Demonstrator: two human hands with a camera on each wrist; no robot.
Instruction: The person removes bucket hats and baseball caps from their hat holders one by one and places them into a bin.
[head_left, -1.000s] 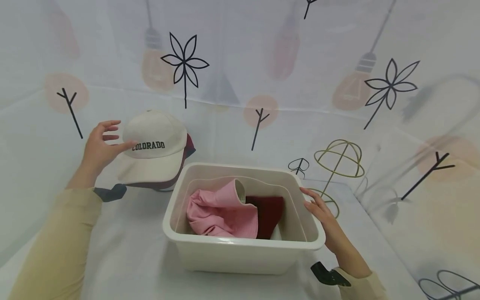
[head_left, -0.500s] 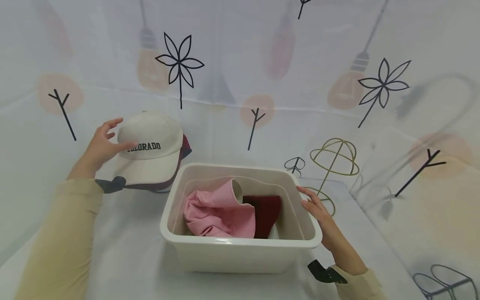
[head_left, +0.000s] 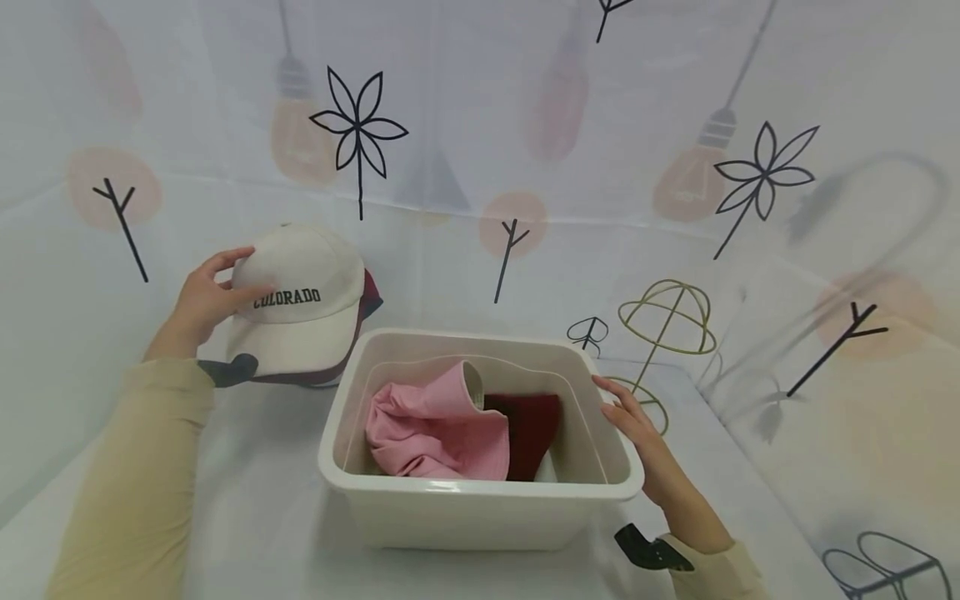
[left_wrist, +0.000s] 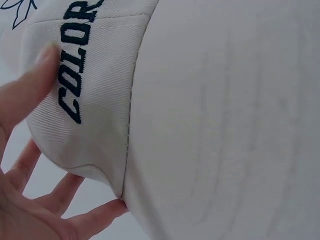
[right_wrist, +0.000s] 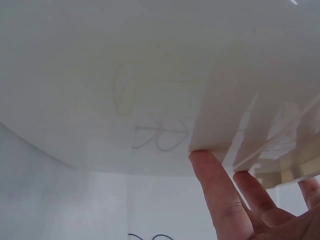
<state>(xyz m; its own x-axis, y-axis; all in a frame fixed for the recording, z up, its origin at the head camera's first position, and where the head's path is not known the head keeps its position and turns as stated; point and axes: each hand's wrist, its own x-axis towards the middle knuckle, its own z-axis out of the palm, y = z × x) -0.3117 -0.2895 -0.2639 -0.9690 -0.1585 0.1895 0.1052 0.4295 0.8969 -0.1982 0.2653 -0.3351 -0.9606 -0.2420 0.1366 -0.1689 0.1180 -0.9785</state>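
- Head view, nearest first: the cream plastic bin [head_left: 480, 508] sits on the white printed cloth [head_left: 255, 517], its front wall facing the person, with bare cloth showing in front of it and to its left.
- Inside the bin lie a crumpled pink hat [head_left: 435, 429] on the left and a dark red hat [head_left: 534, 425] on the right, touching each other and well below the rim.
- The right hand [head_left: 637, 433] lies flat against the bin's right rim, fingers straight and together (the right wrist view shows fingertips [right_wrist: 212, 185] pressed up under the rim's lip, curled round nothing).
- Just right of that hand stands a gold wire hat stand [head_left: 663, 321], near the bin's far right corner, so room on that side is narrow.
- Farther back on the left, the white COLORADO cap [head_left: 296, 296] rests on top of a dark red cap [head_left: 367, 300], whose edge shows beneath and behind it; its brim comes close to the bin's far left corner.
- The left hand [head_left: 202, 300] cups the cap's crown from the left, thumb on the front panel beside the lettering, fingers spread round the side (the left wrist view shows fingers [left_wrist: 75, 185] under the brim seam).
- Farthest off, the cloth rises as a backdrop [head_left: 480, 108] printed with bulbs, flowers and twigs, closing in the back and both sides.
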